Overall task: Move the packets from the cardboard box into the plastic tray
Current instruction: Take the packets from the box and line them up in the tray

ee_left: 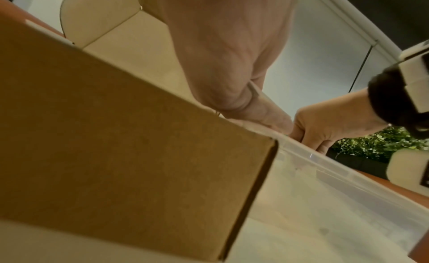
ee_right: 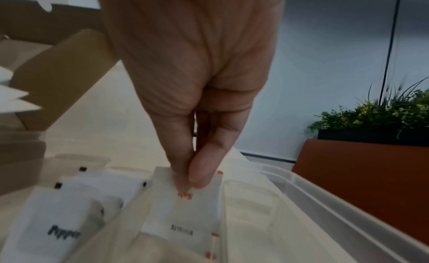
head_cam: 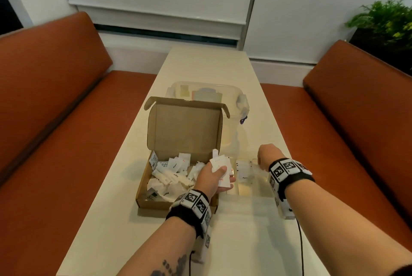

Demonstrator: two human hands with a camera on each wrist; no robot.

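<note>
An open cardboard box (head_cam: 153,203) holds several white packets (head_cam: 171,175). My left hand (head_cam: 219,172) hovers over the box's right edge and grips a small bunch of white packets (head_cam: 219,161). To the right of the box lies the clear plastic tray (head_cam: 252,193) with dividers. My right hand (head_cam: 262,162) reaches down into the tray. In the right wrist view its thumb and finger (ee_right: 202,173) pinch a white packet with red print (ee_right: 192,206), standing it in a middle compartment. Pepper packets (ee_right: 60,228) lie in the compartment to the left.
A clear lidded plastic container (head_cam: 207,92) stands behind the box on the long cream table (head_cam: 133,242). Orange benches (head_cam: 55,97) flank the table on both sides. A potted plant (head_cam: 385,21) stands at the far right.
</note>
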